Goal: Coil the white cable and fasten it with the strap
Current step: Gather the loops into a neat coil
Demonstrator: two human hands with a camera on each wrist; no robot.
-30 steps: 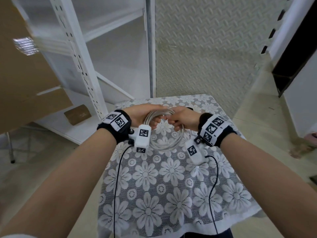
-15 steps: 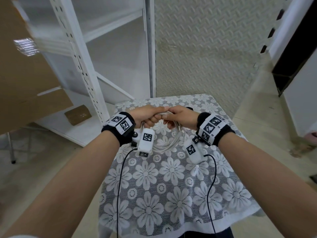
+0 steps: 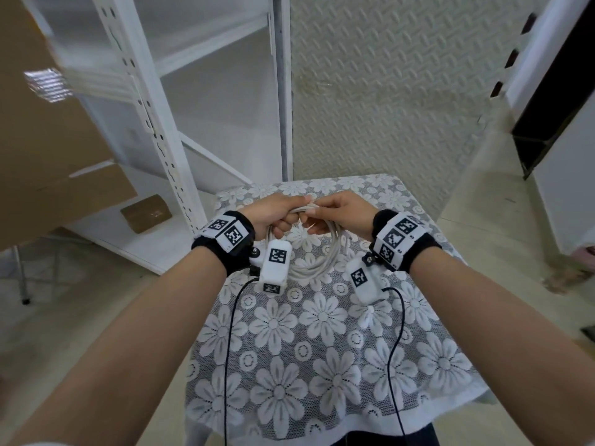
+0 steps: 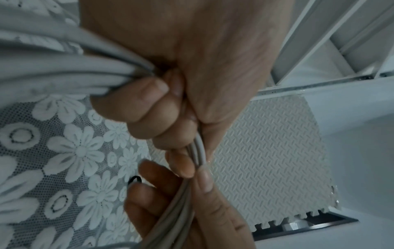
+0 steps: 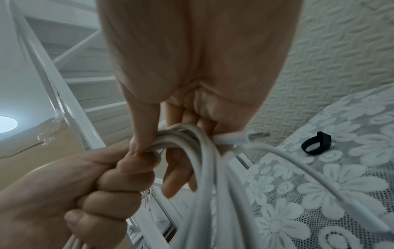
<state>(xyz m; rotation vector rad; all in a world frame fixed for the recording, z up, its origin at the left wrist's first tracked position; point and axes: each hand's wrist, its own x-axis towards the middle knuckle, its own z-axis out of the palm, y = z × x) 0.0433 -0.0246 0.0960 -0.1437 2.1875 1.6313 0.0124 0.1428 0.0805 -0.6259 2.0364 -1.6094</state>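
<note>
The white cable point(image 3: 317, 252) hangs in a round coil above the flowered table, its top held between both hands. My left hand point(image 3: 277, 214) wraps its fingers around the bundled strands point(image 4: 64, 75). My right hand point(image 3: 335, 214) pinches the same bundle point(image 5: 181, 139) right beside the left fist, thumb on top. One cable end with a plug point(image 5: 241, 137) sticks out past the right fingers. The black strap point(image 5: 316, 143) lies curled in a loop on the cloth, apart from both hands; the head view does not show it.
The small table point(image 3: 322, 365) wears a lace cloth with white flowers. A white metal shelf rack point(image 3: 154, 123) stands at the left with cardboard boxes point(image 3: 48, 149). A textured mat wall point(image 3: 386, 91) rises behind the table.
Both hands have come closer together at the top of the coil. The left hand has closed into a fist around the strands and the coil now hangs narrower.
</note>
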